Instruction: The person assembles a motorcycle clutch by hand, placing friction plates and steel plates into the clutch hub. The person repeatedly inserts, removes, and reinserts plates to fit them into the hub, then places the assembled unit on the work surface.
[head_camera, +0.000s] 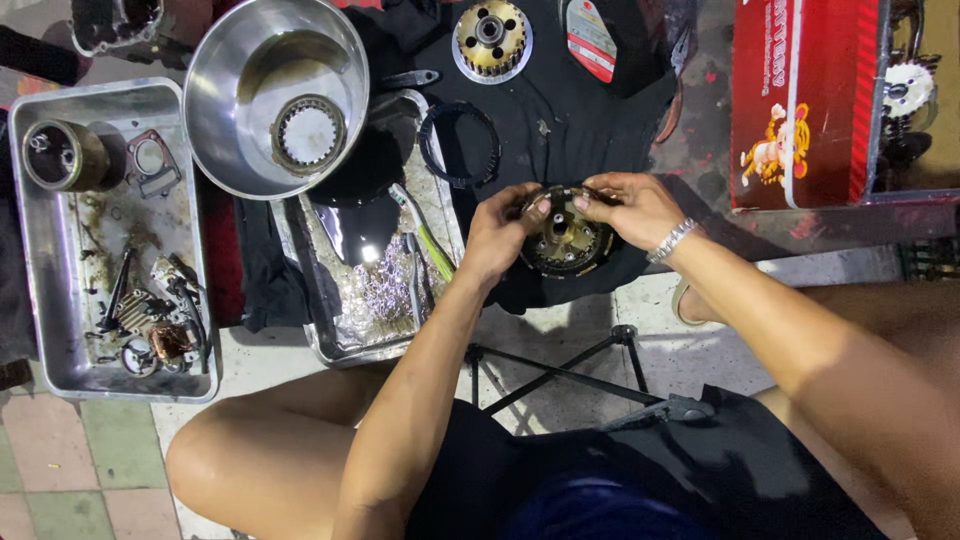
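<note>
Left hand (500, 235) and right hand (628, 207) both grip the round clutch basket (566, 243) at centre, below the black ring (458, 145) at eleven o'clock; it looks heavy, rigid, probably oily; best held by its rim.

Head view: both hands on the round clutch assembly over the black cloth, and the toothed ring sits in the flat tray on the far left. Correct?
Not quite. In the head view the toothed ring lies in the round steel bowl, not the flat tray. The rest holds: left hand and right hand both grip the round clutch assembly over the black cloth.
</note>
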